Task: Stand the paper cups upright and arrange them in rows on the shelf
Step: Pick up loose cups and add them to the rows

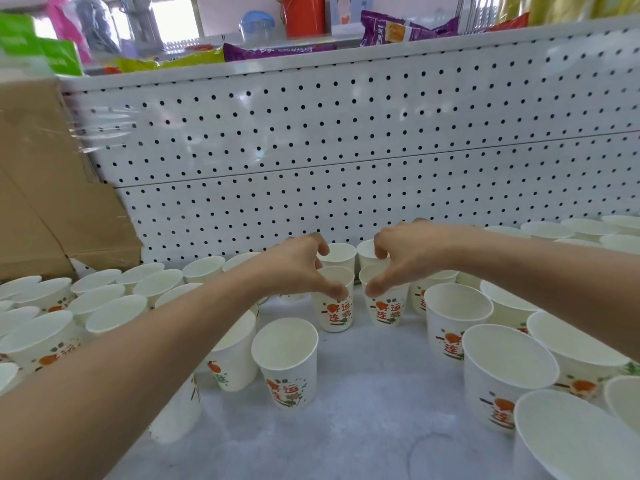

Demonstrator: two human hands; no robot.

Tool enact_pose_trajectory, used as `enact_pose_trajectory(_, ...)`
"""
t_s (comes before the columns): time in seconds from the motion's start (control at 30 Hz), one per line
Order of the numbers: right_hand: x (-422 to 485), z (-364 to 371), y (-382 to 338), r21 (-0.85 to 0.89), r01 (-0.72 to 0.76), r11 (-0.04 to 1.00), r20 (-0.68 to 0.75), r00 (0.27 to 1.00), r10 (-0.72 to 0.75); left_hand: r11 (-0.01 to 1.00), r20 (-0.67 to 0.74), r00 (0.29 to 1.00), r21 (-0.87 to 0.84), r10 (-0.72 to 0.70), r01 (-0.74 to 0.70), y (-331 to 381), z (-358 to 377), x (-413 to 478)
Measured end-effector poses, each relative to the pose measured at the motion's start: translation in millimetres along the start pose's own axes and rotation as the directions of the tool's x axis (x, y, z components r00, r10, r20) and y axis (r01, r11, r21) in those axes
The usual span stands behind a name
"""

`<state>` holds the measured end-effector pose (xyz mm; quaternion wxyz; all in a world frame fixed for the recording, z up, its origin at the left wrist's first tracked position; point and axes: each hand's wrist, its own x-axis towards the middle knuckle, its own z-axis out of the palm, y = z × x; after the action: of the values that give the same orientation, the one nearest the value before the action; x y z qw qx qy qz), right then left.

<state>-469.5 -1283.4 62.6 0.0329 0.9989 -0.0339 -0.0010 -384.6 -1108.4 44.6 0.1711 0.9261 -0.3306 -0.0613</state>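
On the shelf [363,410], upright paper cups [104,306] already crowd nine and three o'clock, while at twelve the left hand [298,268] and right hand [405,258] each pinch one cup's rim, centre unfilled.
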Motion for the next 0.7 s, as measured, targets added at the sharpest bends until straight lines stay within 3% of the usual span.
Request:
enact_pose_trajectory(0.47,8.7,4.0,3.4,-0.07,-0.012,0.997,-0.054,0.998,0.008,0.998,-0.058,0.998,-0.046,-0.035,0.032,2.9,6.9,3.0)
enact_pose_trajectory(0.53,6.7,3.8,2.9,-0.134,-0.002,0.991,-0.116,0.993,-0.013,0.999,-0.104,0.994,-0.022,-0.029,0.026,1.7,0.5,-6.4)
enact_pose_trajectory(0.63,-4.5,-1.4,-5.6,-0.131,0.104,0.986,-0.233,0.963,-0.132,1.0,-0.181,0.984,-0.029,0.001,-0.006,-5.2,-17.7,-36.6)
enact_pose_trajectory(0.7,-17.4,-8.7,-17.1,0.066,0.255,0.965,-0.163,0.956,-0.242,1.0,-0.153,0.988,-0.022,0.009,-0.013,-16.3,-32.6,-63.3)
